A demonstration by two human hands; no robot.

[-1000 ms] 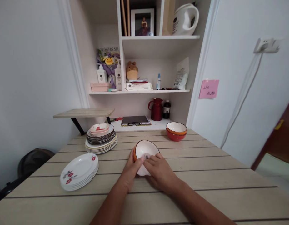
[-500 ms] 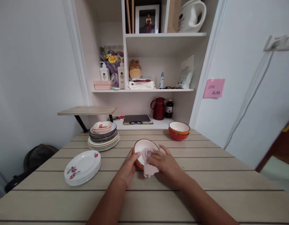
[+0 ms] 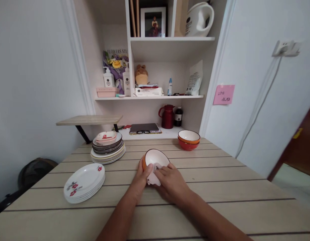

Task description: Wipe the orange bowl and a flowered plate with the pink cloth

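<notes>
An orange bowl (image 3: 158, 156) with a white inside and a dark rim is tilted toward me above the middle of the table. My left hand (image 3: 141, 175) grips its left side, the thumb at the rim. In my right hand (image 3: 171, 182) is a pale pink cloth (image 3: 153, 178), pressed against the bowl's near rim and inner wall. The right fingers are closed over the cloth, and part of it hangs down in front of the bowl. The bowl's underside is hidden by my hands.
White flowered plates (image 3: 84, 182) are stacked at the left, with a taller stack of plates and small dishes (image 3: 108, 147) behind. Two nested bowls (image 3: 189, 140) stand at the back right. A small raised wooden shelf (image 3: 89, 120) and a red jug (image 3: 167, 116) are farther back.
My right hand has drawn the cloth from the inside of the bowl toward its near rim. The right fingers are more curled. The view has shifted slightly to the right.
</notes>
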